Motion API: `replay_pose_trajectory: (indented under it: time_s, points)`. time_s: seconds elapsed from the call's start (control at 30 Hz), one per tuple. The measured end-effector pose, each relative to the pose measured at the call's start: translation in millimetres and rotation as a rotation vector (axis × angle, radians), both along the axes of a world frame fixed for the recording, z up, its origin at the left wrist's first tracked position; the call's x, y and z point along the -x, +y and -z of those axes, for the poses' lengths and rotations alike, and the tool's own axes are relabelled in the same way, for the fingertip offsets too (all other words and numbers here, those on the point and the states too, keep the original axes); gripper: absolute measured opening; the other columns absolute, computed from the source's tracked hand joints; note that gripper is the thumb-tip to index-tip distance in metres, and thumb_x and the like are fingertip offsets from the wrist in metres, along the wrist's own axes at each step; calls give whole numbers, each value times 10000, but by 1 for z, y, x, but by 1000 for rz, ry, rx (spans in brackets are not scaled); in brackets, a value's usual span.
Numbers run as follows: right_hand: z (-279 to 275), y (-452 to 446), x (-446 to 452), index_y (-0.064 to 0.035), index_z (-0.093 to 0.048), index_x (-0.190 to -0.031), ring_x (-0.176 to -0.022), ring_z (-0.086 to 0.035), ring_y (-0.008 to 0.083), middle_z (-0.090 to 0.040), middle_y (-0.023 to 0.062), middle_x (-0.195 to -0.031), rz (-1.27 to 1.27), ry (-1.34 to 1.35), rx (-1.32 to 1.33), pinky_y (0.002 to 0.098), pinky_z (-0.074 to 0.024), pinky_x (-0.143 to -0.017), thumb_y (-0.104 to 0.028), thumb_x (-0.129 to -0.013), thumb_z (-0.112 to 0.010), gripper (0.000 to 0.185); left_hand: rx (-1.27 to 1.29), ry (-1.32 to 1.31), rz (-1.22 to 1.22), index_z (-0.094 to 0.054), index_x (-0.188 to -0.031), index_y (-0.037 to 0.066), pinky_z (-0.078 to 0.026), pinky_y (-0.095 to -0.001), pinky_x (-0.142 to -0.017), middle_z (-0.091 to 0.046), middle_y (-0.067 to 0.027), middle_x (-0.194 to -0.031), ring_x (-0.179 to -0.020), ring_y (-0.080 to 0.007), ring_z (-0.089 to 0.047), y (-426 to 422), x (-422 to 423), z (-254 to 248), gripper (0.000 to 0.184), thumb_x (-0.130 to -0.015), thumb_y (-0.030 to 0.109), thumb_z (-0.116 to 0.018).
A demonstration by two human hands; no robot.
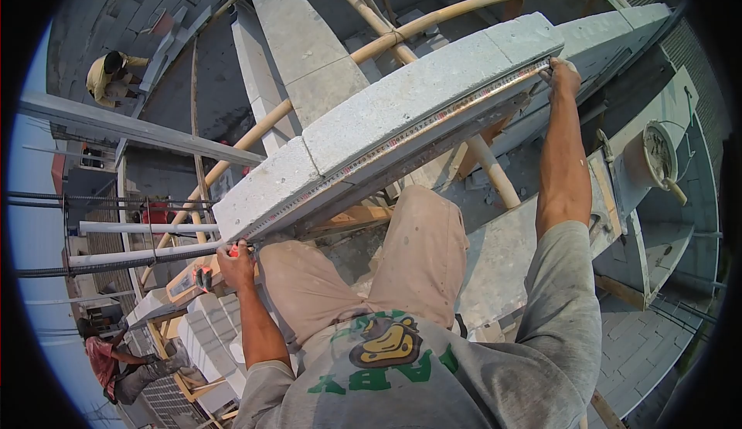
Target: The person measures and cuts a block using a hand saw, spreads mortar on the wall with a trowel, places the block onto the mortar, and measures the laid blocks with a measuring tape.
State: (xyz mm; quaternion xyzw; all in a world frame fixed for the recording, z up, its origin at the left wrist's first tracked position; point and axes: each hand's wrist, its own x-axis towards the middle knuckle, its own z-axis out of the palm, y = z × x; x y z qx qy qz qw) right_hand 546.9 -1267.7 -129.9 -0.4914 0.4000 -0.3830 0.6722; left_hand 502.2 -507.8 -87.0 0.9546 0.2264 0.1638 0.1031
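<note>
A tape measure is stretched along the near upper edge of a course of white concrete blocks. At the lower left end, my left hand is closed around its red case, against the block's end. My right hand pinches the far end of the blade at the upper right corner of the course. The blade looks straight and lies close to the edge. Joints between blocks show along the top. My knees are close to the wall's near face.
Bamboo poles cross behind the wall. At right are a mortar bucket and a hammer. Steel bars stick out at left. Stacked blocks stand lower left. Two other people are at left.
</note>
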Motion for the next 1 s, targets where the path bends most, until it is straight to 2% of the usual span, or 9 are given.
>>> replay_pose_trajectory:
  time_s: [0.1, 0.2, 0.4, 0.5, 0.6, 0.7, 0.73, 0.83, 1.0]
  points:
    - [3, -3, -1, 28, -601, -943, -674, -633, 173, -630, 95, -843, -1, -3, 2, 286, -579, -600, -59, -867, -591, 116, 233, -2, -34, -556, -915, 74, -554, -359, -593, -604, -85, -928, -717, -230, -644, -20, 4, -16, 350, -779, 342, -735]
    - [7, -7, 0, 29, -600, -949, -673, -634, 175, -631, 95, -846, -18, -13, 3, 289, -581, -605, -61, -868, -590, 121, 108, -10, -2, -548, -917, 70, -565, -345, -546, -599, -85, -923, -712, -221, -643, -10, 2, -8, 348, -781, 330, -734]
    - [9, -11, 0, 43, -603, -918, -624, -635, 182, -625, 104, -813, -40, -17, -7, 282, -583, -529, -20, -862, -568, 92, 184, 9, -21, -542, -917, 66, -571, -337, -513, -585, -81, -926, -712, -217, -639, -17, 3, -15, 344, -781, 316, -736]
    - [10, -11, 0, 24, -602, -939, -674, -636, 172, -635, 97, -832, -45, 10, 9, 289, -585, -592, -64, -870, -590, 112, 189, 4, -14, -543, -923, 66, -572, -331, -512, -583, -81, -928, -724, -217, -639, -18, 4, -15, 340, -784, 311, -734]
    - [15, -7, 4, 10, -606, -922, -656, -632, 163, -636, 88, -810, 4, 7, 29, 275, -579, -566, -70, -873, -590, 96, 266, -49, 31, -544, -923, 62, -571, -314, -491, -581, -78, -917, -704, -206, -621, -15, 7, -15, 338, -782, 301, -736]
    - [35, -1, 25, -3, -610, -906, -636, -627, 155, -636, 79, -790, 3, 70, 37, 265, -572, -543, -71, -872, -591, 79, 297, 24, 101, -554, -931, 57, -562, -341, -583, -586, -77, -918, -730, -218, -596, 3, 19, -15, 339, -779, 295, -740]
    - [45, 4, 35, -6, -613, -891, -614, -621, 149, -635, 70, -773, -24, 55, 9, 257, -564, -530, -65, -868, -589, 68, 117, 15, 196, -559, -904, 52, -518, -376, -693, -590, -86, -919, -763, -246, -570, 19, 23, -8, 310, -768, 263, -741]
    - [79, 27, 57, -4, -610, -896, -593, -619, 145, -635, 70, -760, -87, 222, -45, 251, -552, -518, -62, -867, -583, 70, 104, 101, 258, -601, -925, 56, -459, -396, -805, -600, -104, -939, -853, -288, -570, 33, 38, -3, 283, -762, 253, -721]
    - [108, 96, 78, 4, -596, -930, -582, -623, 142, -636, 81, -767, -275, 273, -30, 247, -536, -513, -55, -886, -563, 80, -2, 130, 499, -668, -969, 84, -429, -409, -864, -611, -117, -968, -932, -311, -568, 57, 52, 26, 247, -775, 237, -664]
